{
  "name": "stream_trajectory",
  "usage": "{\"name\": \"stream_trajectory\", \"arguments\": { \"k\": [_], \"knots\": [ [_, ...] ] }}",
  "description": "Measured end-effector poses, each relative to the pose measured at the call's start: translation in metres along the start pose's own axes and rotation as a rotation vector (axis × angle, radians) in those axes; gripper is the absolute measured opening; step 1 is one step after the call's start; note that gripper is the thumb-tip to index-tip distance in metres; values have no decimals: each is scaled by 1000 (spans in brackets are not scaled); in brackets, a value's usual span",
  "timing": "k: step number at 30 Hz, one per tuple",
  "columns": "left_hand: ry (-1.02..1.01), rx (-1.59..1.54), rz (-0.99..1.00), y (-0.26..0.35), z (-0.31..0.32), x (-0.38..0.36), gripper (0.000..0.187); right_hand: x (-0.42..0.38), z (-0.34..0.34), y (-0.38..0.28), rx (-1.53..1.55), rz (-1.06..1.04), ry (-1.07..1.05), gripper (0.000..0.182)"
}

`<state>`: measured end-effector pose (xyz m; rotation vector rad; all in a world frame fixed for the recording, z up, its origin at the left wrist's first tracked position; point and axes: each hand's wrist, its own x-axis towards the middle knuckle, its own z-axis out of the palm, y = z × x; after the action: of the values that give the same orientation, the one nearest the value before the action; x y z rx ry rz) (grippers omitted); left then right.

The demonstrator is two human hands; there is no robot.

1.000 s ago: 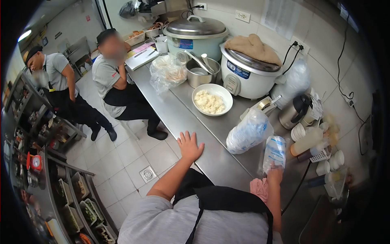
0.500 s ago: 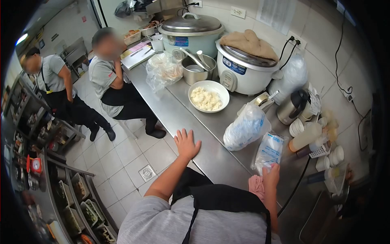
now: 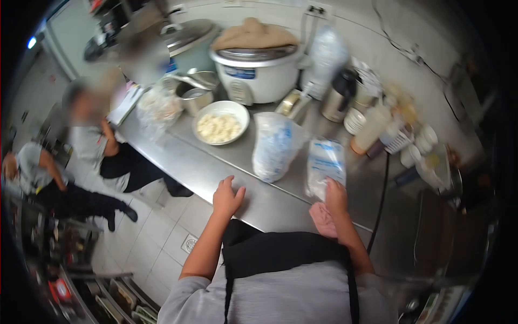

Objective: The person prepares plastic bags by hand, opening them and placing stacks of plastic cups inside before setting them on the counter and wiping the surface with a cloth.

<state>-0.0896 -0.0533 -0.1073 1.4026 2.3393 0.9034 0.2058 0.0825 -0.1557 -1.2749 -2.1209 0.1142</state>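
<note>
My left hand [image 3: 227, 198] is over the front edge of the steel table [image 3: 208, 175], fingers and thumb apart, holding nothing. My right hand [image 3: 335, 195] has its fingers closed at the near end of a clear plastic packet [image 3: 325, 160] with blue print, lying flat on the table; the fingertips are blurred. Under the right wrist is a crumpled pink cloth [image 3: 322, 218]. To the packet's left lies a long plastic-wrapped stack [image 3: 274, 146] with blue print, white inside. Farther left is a white bowl [image 3: 242, 110] holding pale, lumpy food that looks like rice.
A rice cooker [image 3: 264, 81] with a brown cloth on top stands behind the bowl. A metal pot [image 3: 197, 100] and a plastic bag [image 3: 159, 105] are left of it. A thermos [image 3: 341, 97] and bottles [image 3: 372, 127] line the right side. Two people are at the left.
The view has swung, shifting the table's things leftward. My left hand has come off its flat rest on the table edge, fingers less spread. My right hand stays at the packet's near end.
</note>
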Motion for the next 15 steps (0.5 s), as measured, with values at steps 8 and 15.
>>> {"name": "stream_trajectory", "arguments": {
  "k": [8, 15],
  "knots": [
    [-373, -355, 529, 97, 56, -29, 38, -9, -36, -53, 330, -39, 51, 21],
    [-365, -271, 782, 85, 83, -1, 20, -28, -23, -77, 434, -152, -37, 80]
  ]
}}
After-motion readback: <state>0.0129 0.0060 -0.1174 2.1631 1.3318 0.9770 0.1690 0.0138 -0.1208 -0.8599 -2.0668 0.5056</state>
